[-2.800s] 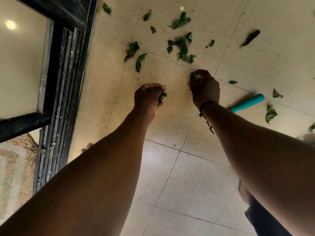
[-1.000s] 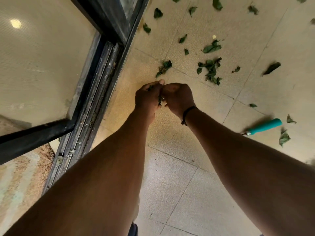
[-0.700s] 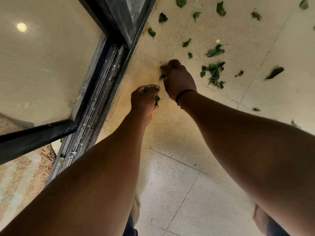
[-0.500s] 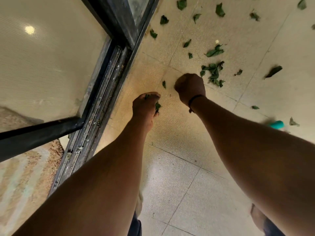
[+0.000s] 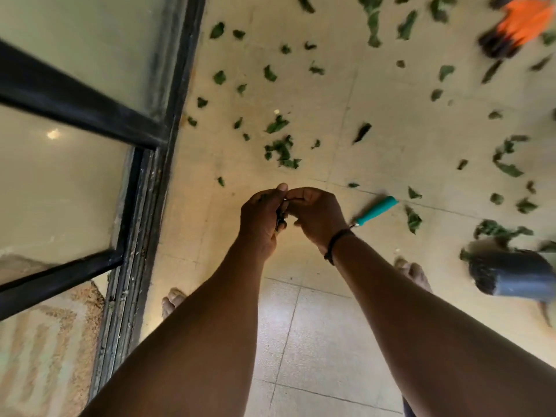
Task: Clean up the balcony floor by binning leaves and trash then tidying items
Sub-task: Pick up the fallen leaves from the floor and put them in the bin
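Observation:
My left hand [image 5: 261, 218] is curled round a small bunch of dark green leaves [image 5: 281, 219] held above the tiled balcony floor [image 5: 331, 94]. My right hand [image 5: 316, 215] meets it fingertip to fingertip, its fingers pinching at the same bunch. Several loose green leaves lie scattered on the floor beyond my hands, with a thicker cluster [image 5: 282, 152] just ahead. More leaves [image 5: 508, 158] lie to the right.
A teal-handled tool [image 5: 376, 210] lies on the floor right of my right hand. A tipped dark pot [image 5: 511, 275] spills leaves at the right edge. An orange and black object [image 5: 514, 28] sits far right. A black sliding-door frame [image 5: 144, 206] runs along the left.
My right hand drew back from the floor and joined my left hand. The view has pulled back, bringing the pot, my feet and the orange object into sight.

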